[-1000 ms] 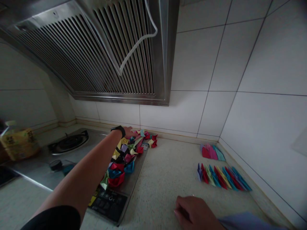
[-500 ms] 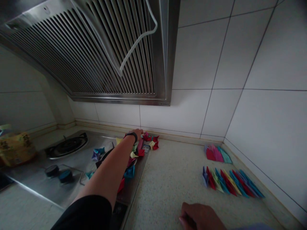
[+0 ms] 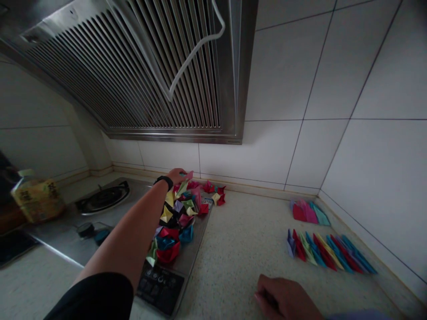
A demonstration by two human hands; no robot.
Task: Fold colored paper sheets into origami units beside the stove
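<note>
A small pink folded-paper piece (image 3: 190,175), just below the frame's centre, is pinched in the left hand (image 3: 176,175), near multicoloured folded-paper shapes (image 3: 179,206). The right hand (image 3: 285,297), lower right, curls closed at the speckled pale worktop (image 3: 230,249).

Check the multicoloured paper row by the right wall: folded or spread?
Folded: the paper row shows narrow, pointed pieces side by side, none opened flat.

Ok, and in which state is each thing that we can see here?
Heap of multicoloured folded paper pieces: jumbled
Row of multicoloured folded paper pieces: lined up side by side
Left hand: at heap's far end, seemingly gripping a pink paper piece
Right hand: loosely curled, inside hidden
Black round burner: no flame visible
Dark round knobs: settings unclear
Yellow plastic container: capped
Slanted metal hood: running state unclear
</note>
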